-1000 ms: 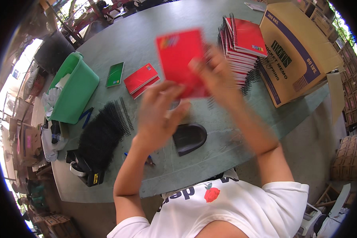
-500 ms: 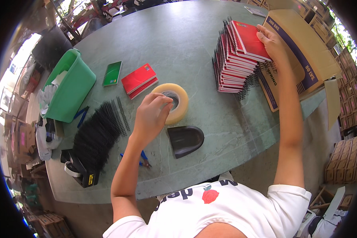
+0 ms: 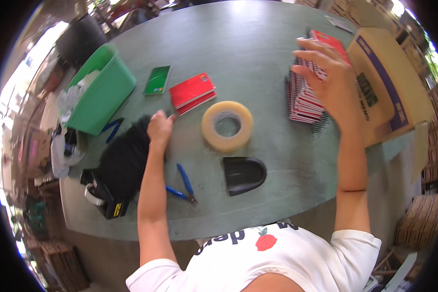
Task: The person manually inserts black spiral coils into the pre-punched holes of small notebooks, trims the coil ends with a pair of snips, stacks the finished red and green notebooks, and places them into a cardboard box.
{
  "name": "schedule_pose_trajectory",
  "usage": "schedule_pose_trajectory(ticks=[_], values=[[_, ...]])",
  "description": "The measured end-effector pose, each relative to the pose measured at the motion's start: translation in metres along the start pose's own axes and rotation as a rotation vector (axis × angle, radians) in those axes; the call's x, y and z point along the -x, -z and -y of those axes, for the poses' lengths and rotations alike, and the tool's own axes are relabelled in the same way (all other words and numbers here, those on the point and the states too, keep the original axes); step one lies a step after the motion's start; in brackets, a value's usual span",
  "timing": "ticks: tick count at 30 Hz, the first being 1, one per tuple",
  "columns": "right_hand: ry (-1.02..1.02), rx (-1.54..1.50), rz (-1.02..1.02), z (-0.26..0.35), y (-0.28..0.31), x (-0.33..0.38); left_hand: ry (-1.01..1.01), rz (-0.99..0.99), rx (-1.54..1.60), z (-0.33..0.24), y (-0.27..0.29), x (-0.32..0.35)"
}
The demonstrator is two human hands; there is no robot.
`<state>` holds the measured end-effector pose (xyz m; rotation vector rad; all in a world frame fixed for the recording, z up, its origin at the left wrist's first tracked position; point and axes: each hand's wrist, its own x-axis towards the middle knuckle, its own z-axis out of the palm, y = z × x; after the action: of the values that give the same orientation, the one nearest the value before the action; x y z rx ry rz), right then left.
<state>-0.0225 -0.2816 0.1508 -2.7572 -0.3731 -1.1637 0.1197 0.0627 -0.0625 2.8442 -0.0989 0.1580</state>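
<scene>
My left hand (image 3: pixel 160 128) is closed at the right end of a row of black plastic spiral binding coils (image 3: pixel 124 158). Its fingers pinch around a coil there, mostly hidden by the hand and slightly blurred. Raised over the far right, my right hand (image 3: pixel 328 80) is empty, its fingers apart. Behind and below it rises a leaning stack of red spiral notebooks (image 3: pixel 306 103), partly covered by the hand. Two red notebook pieces without coils (image 3: pixel 193 92) lie on the table, with a green booklet (image 3: pixel 157 80) beside them.
A tape roll (image 3: pixel 207 127) and a black curved tray (image 3: pixel 244 176) lie mid-table. Blue-handled pliers (image 3: pixel 186 182) are near the front edge, another blue tool (image 3: pixel 113 130) by the green bin (image 3: pixel 104 92). A tape dispenser (image 3: pixel 104 199) stands front left; a cardboard box (image 3: pixel 399 87) at right.
My right hand has let go of the top notebook on the stack and lifted off, spreading its fingers. My left hand has moved left from above the tape roll to the coils and closed.
</scene>
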Motion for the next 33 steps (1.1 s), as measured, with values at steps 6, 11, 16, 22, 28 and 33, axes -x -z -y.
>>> schedule_pose_trajectory(ticks=[6, 11, 16, 22, 28, 33], values=[[0.102, -0.526, 0.498, 0.07, -0.195, -0.007, 0.097, -0.079, 0.159, -0.021, 0.006, 0.005], [0.27, -0.182, 0.247, 0.106, -0.279, 0.005, 0.333, -0.012, 1.191, -0.01, 0.06, 0.032], [0.231, -0.269, 0.56, 0.103, -0.275, 0.004, 0.176, 0.211, 1.267, -0.018, 0.094, 0.066], [0.11, -0.426, 0.341, 0.076, -0.163, -0.013, -0.015, 0.313, 1.237, -0.048, 0.082, 0.081], [0.041, -0.453, 0.456, 0.084, -0.133, 0.046, -0.182, 0.213, 1.056, -0.07, 0.068, 0.096], [-0.022, -0.532, 0.494, 0.089, -0.131, 0.045, -0.206, 0.149, 0.805, -0.088, 0.082, 0.103]])
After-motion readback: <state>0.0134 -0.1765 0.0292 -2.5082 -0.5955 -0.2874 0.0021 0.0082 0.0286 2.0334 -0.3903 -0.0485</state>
